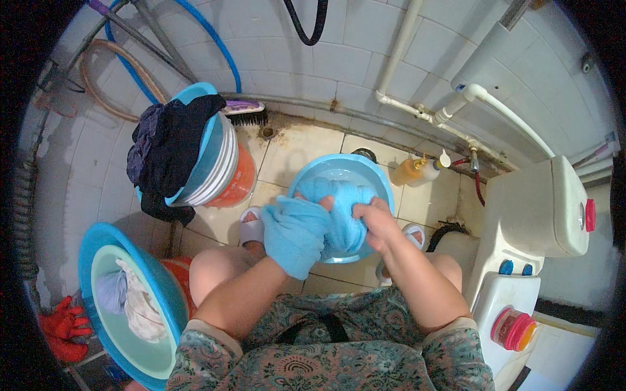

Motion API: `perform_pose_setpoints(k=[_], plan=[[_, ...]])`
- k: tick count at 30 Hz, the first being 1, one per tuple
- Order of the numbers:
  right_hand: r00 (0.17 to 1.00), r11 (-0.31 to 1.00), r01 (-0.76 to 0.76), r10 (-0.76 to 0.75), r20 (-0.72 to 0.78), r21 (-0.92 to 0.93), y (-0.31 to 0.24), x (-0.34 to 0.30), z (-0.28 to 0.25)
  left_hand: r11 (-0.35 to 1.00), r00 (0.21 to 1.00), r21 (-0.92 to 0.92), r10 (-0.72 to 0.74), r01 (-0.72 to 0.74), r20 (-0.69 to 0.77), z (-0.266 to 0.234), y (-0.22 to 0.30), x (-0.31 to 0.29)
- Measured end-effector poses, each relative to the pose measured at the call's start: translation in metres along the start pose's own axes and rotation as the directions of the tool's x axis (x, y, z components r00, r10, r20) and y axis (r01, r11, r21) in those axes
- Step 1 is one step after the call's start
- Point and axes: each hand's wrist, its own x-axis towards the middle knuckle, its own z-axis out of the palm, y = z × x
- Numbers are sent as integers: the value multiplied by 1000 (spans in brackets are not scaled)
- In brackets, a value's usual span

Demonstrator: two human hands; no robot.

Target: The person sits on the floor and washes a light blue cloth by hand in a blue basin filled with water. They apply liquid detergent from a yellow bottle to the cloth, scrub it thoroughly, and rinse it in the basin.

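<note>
Both hands gripped a light blue cloth (339, 215) over the blue basin (375, 173) on the tiled floor (306, 146); the left hand (297, 221) lay wrapped in it, the right hand (375, 218) clenched around a bunch.

Both hands grip a light blue cloth (326, 215) over a blue basin (365, 171) on the tiled floor (306, 146): the left hand (301, 225) is wrapped in the cloth, the right hand (377, 220) clenches it. A second blue basin (91, 244) holding laundry sits at lower left; stacked basins (218, 163) draped with dark clothes (171, 146) stand at upper left.
</note>
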Motion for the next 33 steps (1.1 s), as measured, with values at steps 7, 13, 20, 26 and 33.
perform_pose_setpoints(k=[7,13,20,26,33], plan=[[995,977,-67,51,80,204,-19,-11,2,971,990,-215,-80,103,112,-2,-4,12],[996,977,49,-32,84,-208,13,18,-22,873,933,-331,-327,358,148,15,-7,23],[999,999,34,-33,16,-11,-5,-2,-5,766,931,-528,-293,366,220,11,-3,13],[997,985,75,-72,28,-158,10,12,-16,708,905,-564,-327,426,273,21,-15,24],[955,408,99,-295,-29,-908,24,20,-26,564,897,-707,-360,428,256,26,-1,12]])
